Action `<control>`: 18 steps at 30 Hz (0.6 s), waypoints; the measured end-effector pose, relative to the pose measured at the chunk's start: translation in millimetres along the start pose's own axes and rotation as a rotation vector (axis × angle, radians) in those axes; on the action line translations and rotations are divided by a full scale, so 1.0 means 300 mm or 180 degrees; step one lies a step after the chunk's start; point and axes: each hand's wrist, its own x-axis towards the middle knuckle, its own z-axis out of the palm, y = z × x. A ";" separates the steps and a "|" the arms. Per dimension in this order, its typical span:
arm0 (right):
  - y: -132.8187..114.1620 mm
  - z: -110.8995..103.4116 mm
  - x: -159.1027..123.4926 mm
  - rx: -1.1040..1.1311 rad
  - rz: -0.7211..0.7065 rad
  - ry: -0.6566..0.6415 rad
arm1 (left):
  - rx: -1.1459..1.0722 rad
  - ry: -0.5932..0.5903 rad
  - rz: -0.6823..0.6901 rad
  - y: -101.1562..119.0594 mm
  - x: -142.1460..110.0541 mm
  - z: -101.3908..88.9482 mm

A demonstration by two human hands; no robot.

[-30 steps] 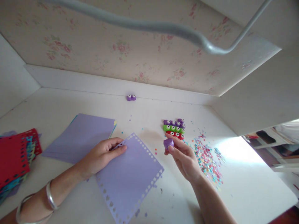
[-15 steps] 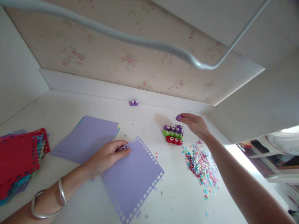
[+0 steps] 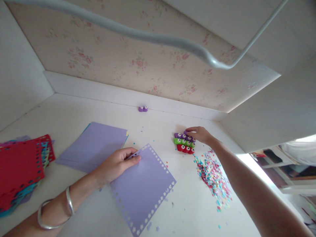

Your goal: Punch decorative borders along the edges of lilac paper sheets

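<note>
While the left hand (image 3: pixel 118 166) pinches punched paper (image 3: pixel 144 187), the right hand (image 3: pixel 198 134) apparently grasps a purple punch (image 3: pixel 186 132).

My left forearm (image 3: pixel 79 191) comes in from the lower left corner and slants up to the wrist (image 3: pixel 96 177). There my left grip (image 3: pixel 115 165) is closed in a pinch, the thumb (image 3: pixel 133 161) laid out nearly straight to the right and the fingers curled just above it. My right forearm (image 3: pixel 243 174) reaches up and leftward from the lower right corner, longer in view and bare. My right grip (image 3: pixel 201 134) points left, fingers (image 3: pixel 194 128) drawn together and slightly bent, with the thumb (image 3: pixel 192 134) below them and a small gap between. I can't tell how tightly those fingertips press. My two hands are well apart, the right one farther forward.
</note>
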 end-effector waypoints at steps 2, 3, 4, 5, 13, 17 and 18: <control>0.007 0.004 -0.003 -0.0057 -0.0031 -0.0031 | 0.0007 -0.0005 0.0018 -0.001 0.002 -0.001; 0.008 0.004 -0.005 -0.0082 -0.0041 -0.0020 | -0.0003 -0.0014 0.0019 -0.001 0.003 -0.002; 0.007 0.002 -0.006 -0.0106 -0.0048 0.0011 | -0.0022 -0.0025 0.0012 0.000 0.004 -0.002; 0.002 -0.001 -0.005 -0.0130 -0.0055 0.0061 | -0.0045 -0.0036 -0.0002 0.000 0.005 -0.002; -0.197 0.009 0.055 -0.0173 -0.0594 0.0305 | -0.0104 -0.0072 -0.0024 -0.001 0.007 -0.001; -0.370 0.072 0.129 -0.0075 -0.0945 0.0237 | -0.0068 -0.0001 0.0001 -0.002 0.011 0.001; -0.412 0.092 0.154 -0.0058 -0.1019 0.0207 | -0.0057 0.0017 0.0014 -0.002 0.012 0.002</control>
